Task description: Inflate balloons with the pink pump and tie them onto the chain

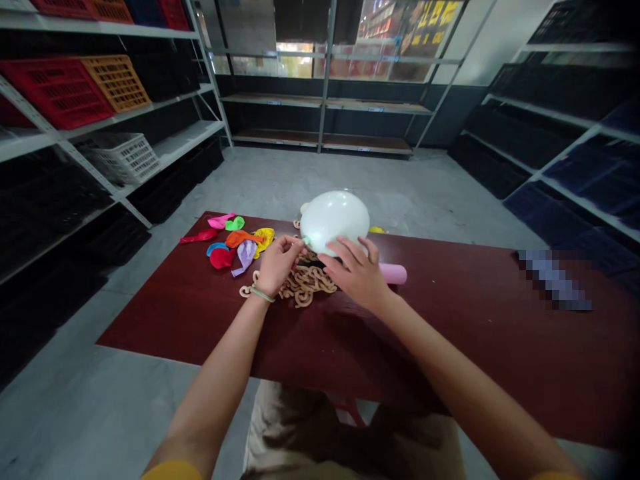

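A white inflated balloon [336, 219] is held above the brown table [430, 347]. At its neck, on the lower left, the fingers of my left hand [281, 261] are pinched together. My right hand [357, 270] rests with spread, curved fingers against the balloon's lower right side. Beneath both hands lies a heap of tan, curly rubbery pieces [306, 287]. A pink cylinder [393, 274] is on the table just right of my right hand, its left end hidden.
Uninflated balloons, among them orange [242, 239], red [221, 258] and lilac [245, 257], lie at the table's back left. A pixelated dark object [554, 280] is at the far right. Shelves with crates [117, 80] stand beyond.
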### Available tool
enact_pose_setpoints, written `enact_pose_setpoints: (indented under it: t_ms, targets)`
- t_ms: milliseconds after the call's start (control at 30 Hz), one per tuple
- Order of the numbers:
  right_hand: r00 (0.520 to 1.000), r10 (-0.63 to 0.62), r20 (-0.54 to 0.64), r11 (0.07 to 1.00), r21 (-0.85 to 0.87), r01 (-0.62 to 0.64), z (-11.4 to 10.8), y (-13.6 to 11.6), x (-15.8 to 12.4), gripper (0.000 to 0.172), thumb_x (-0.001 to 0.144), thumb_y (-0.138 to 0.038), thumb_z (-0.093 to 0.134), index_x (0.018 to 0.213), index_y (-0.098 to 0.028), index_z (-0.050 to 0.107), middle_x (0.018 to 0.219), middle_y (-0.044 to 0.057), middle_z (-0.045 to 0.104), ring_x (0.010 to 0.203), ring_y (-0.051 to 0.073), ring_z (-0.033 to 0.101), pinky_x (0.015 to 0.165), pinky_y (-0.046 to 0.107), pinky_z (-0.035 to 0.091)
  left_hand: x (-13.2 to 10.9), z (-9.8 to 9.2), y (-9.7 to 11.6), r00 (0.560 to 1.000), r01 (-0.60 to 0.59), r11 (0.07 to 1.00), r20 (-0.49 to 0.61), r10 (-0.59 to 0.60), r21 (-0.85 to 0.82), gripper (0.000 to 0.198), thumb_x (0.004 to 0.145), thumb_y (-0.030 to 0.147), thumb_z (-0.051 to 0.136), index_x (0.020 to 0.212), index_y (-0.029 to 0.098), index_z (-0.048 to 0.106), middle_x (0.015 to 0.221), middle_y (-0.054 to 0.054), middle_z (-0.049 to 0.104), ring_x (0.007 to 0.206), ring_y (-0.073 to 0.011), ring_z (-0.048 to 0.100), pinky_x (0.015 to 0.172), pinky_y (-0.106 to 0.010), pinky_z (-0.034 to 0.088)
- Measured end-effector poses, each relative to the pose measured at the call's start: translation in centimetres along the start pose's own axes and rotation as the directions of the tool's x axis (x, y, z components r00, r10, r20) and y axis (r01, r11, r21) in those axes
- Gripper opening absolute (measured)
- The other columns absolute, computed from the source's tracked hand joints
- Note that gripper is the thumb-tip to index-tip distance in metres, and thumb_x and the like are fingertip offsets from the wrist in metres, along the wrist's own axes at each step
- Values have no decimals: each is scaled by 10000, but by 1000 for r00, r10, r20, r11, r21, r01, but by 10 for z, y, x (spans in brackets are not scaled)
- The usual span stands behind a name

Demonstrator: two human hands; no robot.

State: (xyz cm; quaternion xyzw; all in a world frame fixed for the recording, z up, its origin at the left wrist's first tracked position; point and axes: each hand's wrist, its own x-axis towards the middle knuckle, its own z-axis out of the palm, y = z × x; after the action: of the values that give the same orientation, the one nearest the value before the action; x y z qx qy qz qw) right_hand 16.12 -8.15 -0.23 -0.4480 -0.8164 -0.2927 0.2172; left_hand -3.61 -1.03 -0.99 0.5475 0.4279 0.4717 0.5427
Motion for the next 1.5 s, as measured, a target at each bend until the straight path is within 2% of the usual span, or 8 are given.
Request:
enact_pose_setpoints:
  t_ms: [100,233,600,767,933,1100,1333,1500]
  targets:
    - [988,123,96,981,139,-136,9,-18,-24,209,950,-375,543,1072,-245,652,1133,53,684,1118,223,545,1015,436,286,1,1,-4,1000,-6,1000,18,6,14,287,815,444,674,849,171,593,746,-5,666,489,-67,469,446,-190,351]
    - [970,151,192,953,233,-194,11,-24,-40,267,932,-453,552,1042,-233,654,1129,77,673,1122,258,526,991,447,276,1,4,-7,999,9,998,40,-12,61,296,806,451,688,844,171,598,743,-9,678,486,-70,486,458,-195,361]
    - [963,252,92,864,428,-266,-2,-24,-31,140,959,-280,524,939,-239,656,1053,34,696,1032,207,548,938,390,371,-9,10,-5,983,-179,908,40,177,378,227,872,420,619,848,198,658,713,0,667,551,-110,535,548,-223,400]
    - [885,466,6,765,500,-406,-6,-7,-35,183,976,-269,475,972,-213,649,957,67,705,932,222,604,867,393,459,-10,12,-7,981,-190,902,44,188,388,241,887,431,595,873,201,667,731,1,673,553,-116,552,567,-229,412]
    - [839,544,10,692,560,-456,4,-3,-41,220,988,-285,429,1047,-221,631,976,76,702,907,221,626,837,391,506,-10,10,-8,969,-234,836,53,240,497,250,903,433,576,864,203,666,703,6,655,580,-127,556,597,-235,415]
    - [719,684,-122,640,572,-512,-1,5,-43,245,991,-303,413,1087,-238,628,967,64,696,874,206,654,797,367,528,-11,9,-5,945,-305,763,83,316,570,223,915,403,568,887,211,678,688,8,650,618,-139,570,632,-237,412]
    - [934,353,57,855,385,-347,-63,41,1,338,1016,-300,366,1207,-248,641,995,49,715,885,173,656,763,297,499,-13,8,-5,930,-344,756,88,358,557,230,930,403,548,901,209,669,702,5,653,632,-138,578,625,-229,403]
    - [966,146,215,955,223,-194,-105,64,45,351,1016,-312,367,1310,-246,549,1131,55,708,915,186,651,738,310,473,-14,7,-3,924,-358,755,90,372,550,228,935,404,545,912,211,665,702,5,656,631,-134,578,628,-228,399]
